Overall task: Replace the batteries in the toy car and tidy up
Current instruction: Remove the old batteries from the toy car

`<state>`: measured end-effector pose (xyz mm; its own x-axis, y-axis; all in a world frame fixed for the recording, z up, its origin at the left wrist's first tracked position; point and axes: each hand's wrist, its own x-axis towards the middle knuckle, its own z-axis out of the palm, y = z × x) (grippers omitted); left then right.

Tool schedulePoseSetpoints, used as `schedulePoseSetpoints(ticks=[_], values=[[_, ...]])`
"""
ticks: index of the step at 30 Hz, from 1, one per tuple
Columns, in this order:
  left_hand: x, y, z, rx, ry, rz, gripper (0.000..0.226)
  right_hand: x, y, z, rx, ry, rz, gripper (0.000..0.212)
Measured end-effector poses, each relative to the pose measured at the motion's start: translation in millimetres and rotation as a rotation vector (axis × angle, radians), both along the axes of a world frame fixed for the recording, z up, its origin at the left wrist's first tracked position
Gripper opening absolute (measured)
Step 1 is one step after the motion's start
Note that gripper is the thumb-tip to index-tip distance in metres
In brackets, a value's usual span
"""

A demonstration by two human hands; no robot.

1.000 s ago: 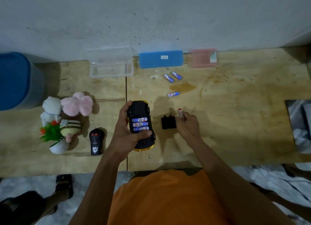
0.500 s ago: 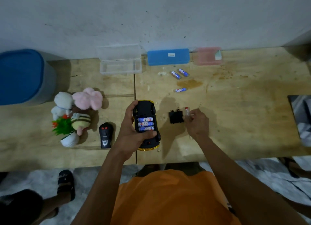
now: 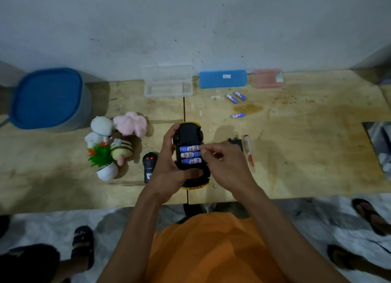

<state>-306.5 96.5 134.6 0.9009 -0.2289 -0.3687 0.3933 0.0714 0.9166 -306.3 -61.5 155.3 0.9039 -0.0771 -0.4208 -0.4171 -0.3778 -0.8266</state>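
My left hand [image 3: 169, 168] grips the black and yellow toy car [image 3: 189, 134], held upside down above the wooden table [image 3: 296, 155]. Its open compartment shows three blue batteries [image 3: 190, 155]. The fingertips of my right hand [image 3: 224, 166] pinch the right end of the top battery. The black battery cover [image 3: 236, 142] lies just right of the car, partly hidden by my right hand. A red and clear screwdriver [image 3: 249, 153] rests on the table beside it. Three loose blue batteries [image 3: 237, 97] lie farther back.
A black remote control [image 3: 149, 166] lies left of the car, by plush toys [image 3: 118, 132] and a small potted plant [image 3: 103, 162]. A clear open box [image 3: 168, 85], a blue case [image 3: 223, 79] and a pink box [image 3: 267, 78] line the wall. A blue-lidded bin [image 3: 47, 98] stands far left.
My right hand put the screwdriver down on the table and moved left onto the batteries in the car. The camera view shifted slightly.
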Motion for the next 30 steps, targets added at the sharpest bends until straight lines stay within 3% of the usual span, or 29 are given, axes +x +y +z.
schedulePoseSetpoints(ticks=[6,12,19,23,30], values=[[-1.9,14.5,8.0,-0.032,-0.084,0.006,0.112,-0.8,22.2,14.4,0.198,0.127,-0.127,0.025],[-4.3,18.0,4.5,-0.094,-0.053,-0.025,0.116,-1.9,26.2,18.9,0.361,0.232,-0.299,0.017],[-3.5,17.8,4.3,-0.110,-0.026,-0.031,0.115,-13.4,29.2,20.5,0.279,0.046,-0.337,0.010],[-4.5,17.7,5.2,-0.122,-0.001,-0.041,0.116,-16.9,33.2,15.7,0.089,-0.092,-0.259,0.007],[-9.0,12.7,11.3,-0.125,-0.002,-0.089,0.118,-16.6,38.4,16.5,0.013,-0.312,-0.124,0.019]])
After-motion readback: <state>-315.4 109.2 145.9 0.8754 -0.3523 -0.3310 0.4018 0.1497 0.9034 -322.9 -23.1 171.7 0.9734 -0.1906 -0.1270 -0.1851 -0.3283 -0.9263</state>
